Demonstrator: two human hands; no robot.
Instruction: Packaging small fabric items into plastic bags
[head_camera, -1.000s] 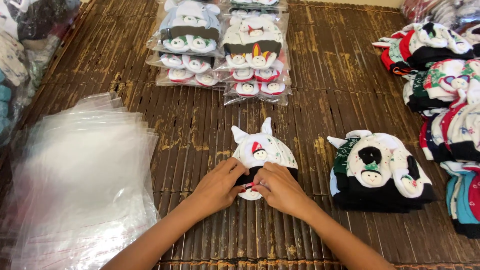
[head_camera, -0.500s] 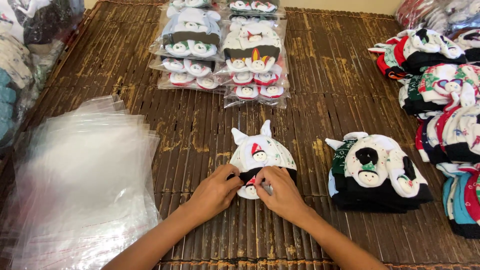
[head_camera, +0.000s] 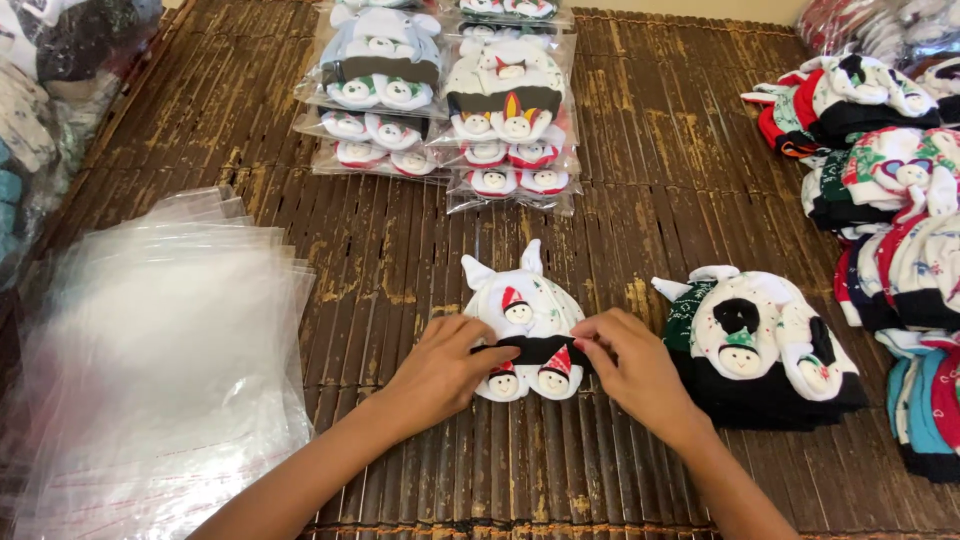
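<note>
Head view is showing both my hands meeting over a small white baby set (head_camera: 525, 320) lying near the middle of the slatted tabletop (head_camera: 640, 200). My left hand (head_camera: 440, 372) is pressing on the set's left side, fingers curled onto the black band that crosses it. My right hand (head_camera: 635, 368) is pinching the band's right end between thumb and fingertips, so that grip is closing on the set. The left grip is only resting flat, not closed around anything. The set is sitting between my hands, its two pointed ears aiming away from me and little doll faces peeking out above and below the band.

Just right of my right hand a stack of sets (head_camera: 760, 345) is lying unbagged, a black patch on top. Farther right, more piles (head_camera: 890, 200) are crowding the edge. Beyond my hands, bagged sets (head_camera: 450, 100) are lying in two overlapping rows. A heap of clear bags (head_camera: 150, 350) is spreading to my left.
</note>
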